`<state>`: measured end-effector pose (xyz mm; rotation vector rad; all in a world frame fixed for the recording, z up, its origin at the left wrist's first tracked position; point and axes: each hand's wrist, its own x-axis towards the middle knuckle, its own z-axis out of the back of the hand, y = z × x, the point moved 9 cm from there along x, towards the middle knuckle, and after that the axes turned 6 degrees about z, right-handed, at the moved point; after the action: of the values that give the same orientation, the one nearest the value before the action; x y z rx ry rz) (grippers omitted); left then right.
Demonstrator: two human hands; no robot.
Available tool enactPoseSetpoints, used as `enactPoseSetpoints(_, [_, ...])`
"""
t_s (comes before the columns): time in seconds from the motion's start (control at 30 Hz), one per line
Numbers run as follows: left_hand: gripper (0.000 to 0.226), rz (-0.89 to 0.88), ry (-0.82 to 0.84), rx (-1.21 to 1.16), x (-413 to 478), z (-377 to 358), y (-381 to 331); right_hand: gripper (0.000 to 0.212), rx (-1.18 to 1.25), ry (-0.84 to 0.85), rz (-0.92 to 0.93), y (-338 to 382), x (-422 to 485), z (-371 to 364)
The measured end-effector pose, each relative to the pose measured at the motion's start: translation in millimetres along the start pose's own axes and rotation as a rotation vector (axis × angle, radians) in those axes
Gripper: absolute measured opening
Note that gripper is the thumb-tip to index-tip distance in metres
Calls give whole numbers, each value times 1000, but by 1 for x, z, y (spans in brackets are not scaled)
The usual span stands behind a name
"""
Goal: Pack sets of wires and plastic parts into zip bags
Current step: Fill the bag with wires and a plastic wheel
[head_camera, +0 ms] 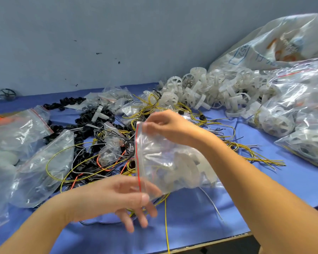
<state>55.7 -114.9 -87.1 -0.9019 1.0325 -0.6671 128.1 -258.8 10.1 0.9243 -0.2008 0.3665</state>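
I hold a clear zip bag point(165, 158) with a red seal line upright above the blue table; white plastic parts and thin wires show inside it. My right hand point(165, 123) pinches the bag's top corner. My left hand point(117, 197) pinches the lower end of the seal strip between thumb and forefinger, the other fingers spread below. Under the bag lies a tangle of yellow, black and orange wires point(103, 165). White plastic wheels point(206, 90) are heaped at the back.
Empty and filled zip bags point(42, 167) lie at the left. Large bags of packed sets point(299, 114) pile up at the right. Black round parts point(84, 121) scatter at centre left. The blue table point(191, 222) ends at a front edge lower right; a grey wall stands behind.
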Motion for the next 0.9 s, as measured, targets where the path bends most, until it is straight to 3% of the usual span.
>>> enactPoseSetpoints(0.1, [14, -176, -309, -17, -6, 33, -32, 15, 59, -252, 50, 12, -2, 42])
enactPoseSetpoints(0.23, [17, -373, -749, 112, -41, 78, -82, 13, 221, -540, 121, 38, -16, 88])
enactPoseSetpoints(0.33, [23, -501, -999, 277, -77, 99, -123, 15, 300, -655, 187, 63, -26, 110])
enactPoseSetpoints(0.43, [21, -572, -1244, 413, -106, 110, -152, 18, 369, -701, 134, 66, -32, 112])
enactPoseSetpoints(0.53, [29, -420, -1298, 591, -110, 115, -156, 20, 362, -662, 80, 63, -34, 96])
enactPoseSetpoints(0.67, [21, -429, -1345, 631, -127, 120, -161, 19, 349, -667, 112, 69, -36, 96])
enactPoseSetpoints(0.77, [11, -381, -1260, 583, -114, 119, -152, 17, 329, -628, 77, 64, -42, 91])
enactPoseSetpoints(0.9, [16, -504, -1178, 385, -112, 116, -147, 15, 368, -650, 53, 57, -54, 93])
